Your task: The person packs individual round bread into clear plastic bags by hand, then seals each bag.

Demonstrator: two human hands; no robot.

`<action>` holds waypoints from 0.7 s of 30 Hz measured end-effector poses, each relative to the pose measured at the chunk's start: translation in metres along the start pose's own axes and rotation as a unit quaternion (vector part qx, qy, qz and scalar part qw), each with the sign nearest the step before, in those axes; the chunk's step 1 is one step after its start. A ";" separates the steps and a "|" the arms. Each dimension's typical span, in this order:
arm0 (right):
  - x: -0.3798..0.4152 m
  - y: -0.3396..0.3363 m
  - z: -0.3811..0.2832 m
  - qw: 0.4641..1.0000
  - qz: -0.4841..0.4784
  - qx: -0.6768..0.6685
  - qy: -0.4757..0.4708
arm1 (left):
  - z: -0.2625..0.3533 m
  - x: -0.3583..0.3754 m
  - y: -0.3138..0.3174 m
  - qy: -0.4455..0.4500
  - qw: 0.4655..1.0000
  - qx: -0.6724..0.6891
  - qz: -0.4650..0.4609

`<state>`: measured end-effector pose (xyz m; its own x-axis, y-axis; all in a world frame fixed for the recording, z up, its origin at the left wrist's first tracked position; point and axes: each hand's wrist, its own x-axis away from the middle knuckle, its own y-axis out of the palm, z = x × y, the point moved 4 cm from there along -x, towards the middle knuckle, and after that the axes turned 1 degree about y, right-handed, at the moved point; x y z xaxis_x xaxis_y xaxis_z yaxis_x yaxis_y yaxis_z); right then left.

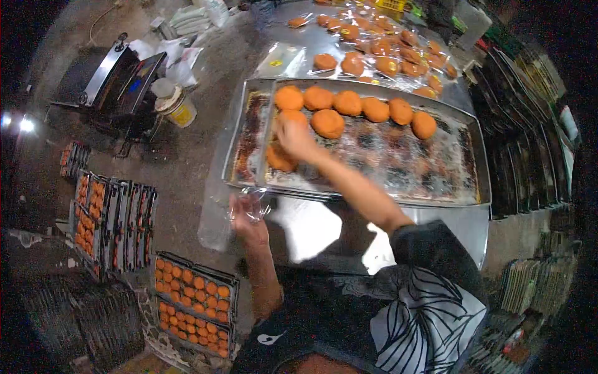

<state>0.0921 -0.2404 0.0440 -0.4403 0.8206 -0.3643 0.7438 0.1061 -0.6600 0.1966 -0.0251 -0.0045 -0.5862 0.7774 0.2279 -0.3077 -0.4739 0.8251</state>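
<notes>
My right hand (296,138) reaches across a metal baking tray (374,196), its fingers curled at a round orange-brown bun (293,117) near the tray's left divider. The hand is slightly blurred and covers part of that bun. Just below it lies another bun (280,157), and a third bun (327,123) sits to its right. A row of several more buns (347,103) runs along the tray's far side. In front of the tray's near left corner, my left hand (249,225) is closed on a clear plastic bag (252,202).
Many bagged buns (386,47) lie on the metal table beyond the tray. Stacked trays (523,137) stand at the right. Trays full of buns (193,299) are at lower left, with a tray rack (115,218) beyond. A white bucket (177,107) stands on the floor.
</notes>
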 end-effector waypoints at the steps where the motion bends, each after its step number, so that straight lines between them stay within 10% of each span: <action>1: -0.043 0.001 0.009 0.989 -0.048 0.130 0.058 | 0.014 -0.004 -0.006 0.067 0.996 -0.059 -0.008; 2: -0.062 0.014 0.032 0.927 0.193 0.317 -0.059 | 0.021 -0.003 -0.003 0.068 0.996 -0.059 -0.002; 4: -0.074 0.029 0.090 0.963 -0.013 0.264 0.051 | 0.036 0.004 0.009 0.027 0.996 -0.052 0.064; 11: 0.043 -0.061 0.091 0.933 -0.206 0.292 -0.039 | 0.051 -0.013 -0.022 -0.005 0.998 -0.024 0.063; 16: 0.101 -0.087 0.077 0.907 -0.144 0.284 0.276 | 0.017 -0.019 -0.015 -0.060 0.997 0.039 -0.015; 18: 0.104 -0.087 0.098 0.910 -0.091 0.350 0.203 | 0.013 -0.014 0.006 -0.084 0.996 0.037 0.017; 21: 0.109 -0.118 0.021 0.989 0.067 0.072 0.110 | 0.015 -0.016 0.034 -0.035 0.991 0.120 0.056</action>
<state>-0.0542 -0.1749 0.0684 -0.2112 0.9257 -0.3137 0.7018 -0.0798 -0.7079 0.2064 -0.0474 0.0277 -0.5511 0.7558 0.3537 -0.0521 -0.4542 0.8894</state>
